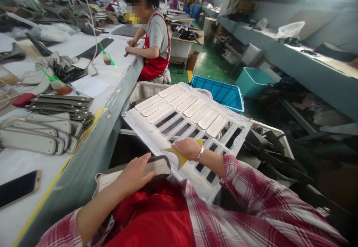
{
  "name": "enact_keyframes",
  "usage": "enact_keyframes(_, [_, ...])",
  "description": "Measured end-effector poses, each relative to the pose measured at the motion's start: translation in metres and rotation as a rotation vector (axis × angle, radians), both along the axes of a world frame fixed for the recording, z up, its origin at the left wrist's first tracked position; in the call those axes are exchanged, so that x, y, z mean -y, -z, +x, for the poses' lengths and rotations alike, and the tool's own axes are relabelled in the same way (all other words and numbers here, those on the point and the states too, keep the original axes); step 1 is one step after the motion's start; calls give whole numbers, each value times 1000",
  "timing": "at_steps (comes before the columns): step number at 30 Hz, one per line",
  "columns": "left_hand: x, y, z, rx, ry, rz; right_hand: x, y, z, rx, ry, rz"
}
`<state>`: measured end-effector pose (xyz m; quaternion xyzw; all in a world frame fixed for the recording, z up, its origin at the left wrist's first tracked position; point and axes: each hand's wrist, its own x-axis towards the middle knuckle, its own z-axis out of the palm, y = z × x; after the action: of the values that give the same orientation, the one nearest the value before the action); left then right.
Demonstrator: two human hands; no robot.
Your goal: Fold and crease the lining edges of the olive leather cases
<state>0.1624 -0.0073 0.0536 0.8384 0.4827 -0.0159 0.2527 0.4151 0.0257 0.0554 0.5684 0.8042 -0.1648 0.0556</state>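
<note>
My right hand (188,149) grips a thin yellow scraper (181,160) with a curved edge, above the near part of a white slotted board (134,122). Pale strips (180,92) with rounded ends lie over the board's far slots. Dark gaps show through the nearer slots. My left hand (138,172) lies on a stack of pale and dark strips (160,165) at my lap, its fingers stretched out and the thumb apart. The lower part of that stack is hidden by my forearm and red apron.
On the left table (92,116) lie stacked strips (36,131), glue bottles with green nozzles (60,86) and a phone (19,189). A co-worker (156,34) sits farther along it. Beyond the board stands a blue crate (218,92); a bin of dark pieces (268,150) is at right.
</note>
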Motion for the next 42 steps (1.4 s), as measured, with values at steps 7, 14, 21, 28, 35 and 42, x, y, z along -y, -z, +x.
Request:
enact_keyframes(7, [0,18,44,-71,137,103,39,24,8,-165,76,-283])
enact_keyframes(14, [5,28,45,-89,130,229,53,17,23,-426,16,-608])
enact_keyframes(21, [12,25,45,-23,155,338,49,16,20,-524,-89,-616])
enact_keyframes(28, [11,24,42,23,172,330,32,22,7,-440,-181,-585])
enact_keyframes(35, [7,27,39,60,202,313,34,28,2,-576,-33,-831])
enact_keyframes(42, [4,27,36,45,225,286,42,37,-3,-615,22,-738])
